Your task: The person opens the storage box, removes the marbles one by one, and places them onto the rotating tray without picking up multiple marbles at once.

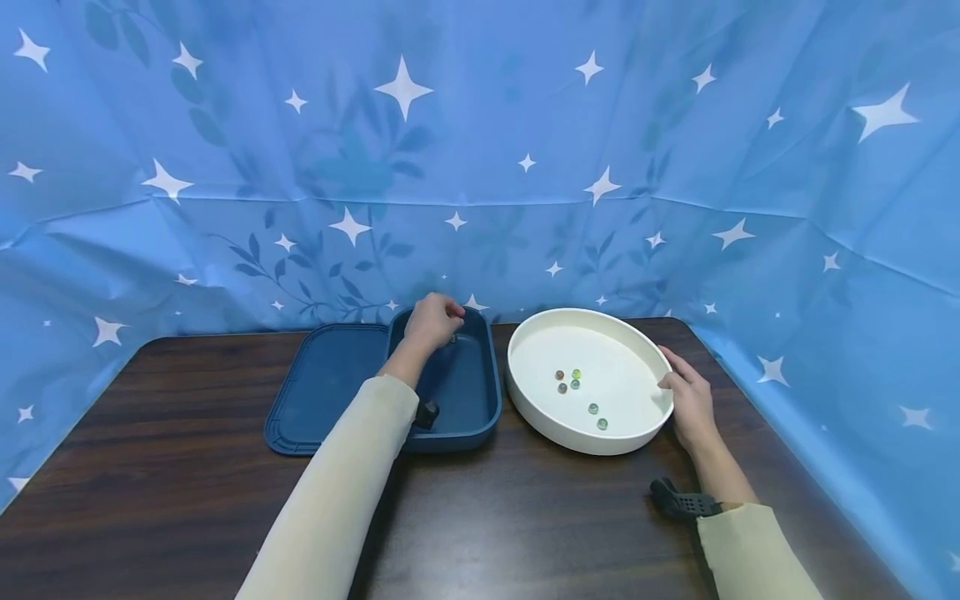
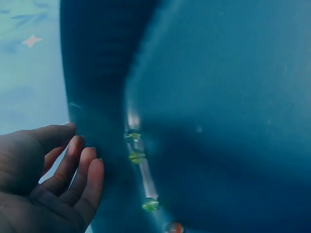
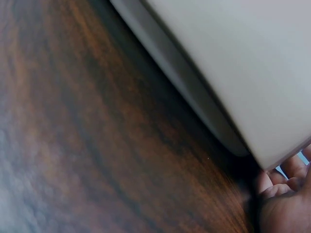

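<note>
My left hand (image 1: 435,321) hovers over the far end of a deep blue bin (image 1: 491,408). Its fingers are loosely bent, and nothing shows between thumb and fingertips in the left wrist view. Along the bottom edge inside the bin lie several glass marbles, among them a green marble (image 2: 150,204) and an orange one (image 2: 174,227). On the right, my right hand (image 1: 690,400) grips the rim of a round white tray (image 1: 637,367), thumb over the edge and fingers outside. Several marbles, including a yellow-green marble (image 1: 576,374) and a greenish one (image 1: 602,424), lie on its floor.
A flat blue lid (image 1: 330,383) lies left of the bin. Everything stands near the back of a dark wooden table (image 1: 540,525), against a blue star-patterned curtain (image 1: 480,150). A black strap (image 1: 686,502) circles the right wrist.
</note>
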{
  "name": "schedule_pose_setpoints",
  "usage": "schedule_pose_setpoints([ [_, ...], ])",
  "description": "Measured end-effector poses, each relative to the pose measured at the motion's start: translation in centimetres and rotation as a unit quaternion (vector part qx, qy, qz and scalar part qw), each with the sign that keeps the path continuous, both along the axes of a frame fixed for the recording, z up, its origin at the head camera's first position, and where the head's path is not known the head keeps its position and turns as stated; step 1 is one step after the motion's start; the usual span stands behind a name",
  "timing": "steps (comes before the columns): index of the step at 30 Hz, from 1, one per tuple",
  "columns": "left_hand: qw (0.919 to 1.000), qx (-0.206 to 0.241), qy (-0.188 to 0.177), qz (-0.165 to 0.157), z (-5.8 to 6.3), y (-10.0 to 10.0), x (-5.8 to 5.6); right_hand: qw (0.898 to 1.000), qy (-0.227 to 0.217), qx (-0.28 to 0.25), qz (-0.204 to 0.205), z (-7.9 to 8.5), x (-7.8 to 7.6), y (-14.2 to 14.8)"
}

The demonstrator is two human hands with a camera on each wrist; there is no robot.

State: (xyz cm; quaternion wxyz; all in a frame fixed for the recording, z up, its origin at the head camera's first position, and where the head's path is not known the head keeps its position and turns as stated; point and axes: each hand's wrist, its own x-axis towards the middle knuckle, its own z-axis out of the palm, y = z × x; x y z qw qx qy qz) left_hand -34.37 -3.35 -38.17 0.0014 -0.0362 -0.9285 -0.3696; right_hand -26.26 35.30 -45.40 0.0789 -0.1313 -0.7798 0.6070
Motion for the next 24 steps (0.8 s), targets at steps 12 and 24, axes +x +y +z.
schedule_pose_setpoints([
  [12,0.9991,-0.025,-0.03,0.018,-2.5,-0.4,-0.6,1.0,-0.002,0.009,0.003,-0.1,0.0,-0.1],
  [24,0.9975,-0.043,-0.054,-0.015,-3.0,-0.5,-0.8,1.0,0.01,0.01,0.006,-0.2,0.0,0.0],
])
